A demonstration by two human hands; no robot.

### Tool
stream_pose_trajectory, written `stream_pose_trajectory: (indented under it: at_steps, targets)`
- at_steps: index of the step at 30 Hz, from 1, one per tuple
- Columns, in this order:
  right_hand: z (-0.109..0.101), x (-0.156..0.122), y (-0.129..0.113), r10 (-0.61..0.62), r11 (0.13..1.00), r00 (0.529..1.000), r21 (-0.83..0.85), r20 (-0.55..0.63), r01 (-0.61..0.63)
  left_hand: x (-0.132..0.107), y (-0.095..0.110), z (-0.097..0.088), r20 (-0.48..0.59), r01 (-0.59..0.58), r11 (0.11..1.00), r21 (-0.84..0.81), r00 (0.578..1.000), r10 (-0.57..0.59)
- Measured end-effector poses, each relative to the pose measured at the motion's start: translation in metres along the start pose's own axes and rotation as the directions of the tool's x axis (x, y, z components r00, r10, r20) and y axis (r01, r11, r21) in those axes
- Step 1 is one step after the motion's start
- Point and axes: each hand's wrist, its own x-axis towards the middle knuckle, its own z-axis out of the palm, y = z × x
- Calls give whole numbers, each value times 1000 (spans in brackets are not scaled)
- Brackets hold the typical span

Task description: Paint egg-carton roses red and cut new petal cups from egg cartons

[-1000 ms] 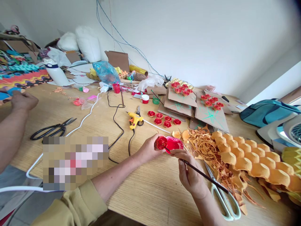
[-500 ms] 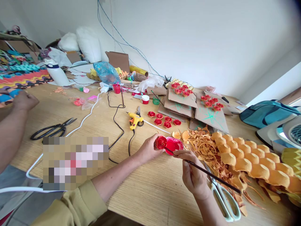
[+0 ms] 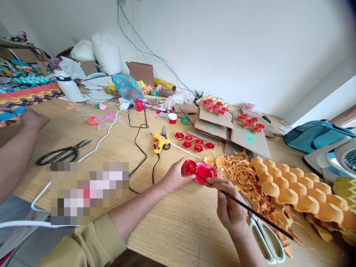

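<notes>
- Head view: our left hand (image 3: 177, 175) is clamped on a red flower (image 3: 190, 167) — just beside the red dish (image 3: 206, 172).
- Our right hand (image 3: 230, 207) pinches a thin dark brush (image 3: 258, 215) — its tip close to the flower.

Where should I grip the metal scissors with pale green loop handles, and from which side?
I'd take the pale green looped handles from the near side, right of the right forearm: they face that way, while the blades point toward the orange shredded scraps. The dark brush in the right hand crosses their upper end in view.
</notes>
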Motion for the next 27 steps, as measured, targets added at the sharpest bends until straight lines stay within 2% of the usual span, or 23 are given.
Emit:
stream_pose_trajectory:
  at_steps: [14,20,27]
  targets:
    - [1,5,-6,-11,1000,1000,13,28,11,0,0,0,-15,-5,999,32,1000,6]
    - [0,10,-7,-41,999,992,-11,118,43,0,1,1,-12,-17,999,38,1000,17]
    - [-7,10,0,-32,996,998,-77,47,35,2,0,-2,-15,4,1000,23,1000,-4]
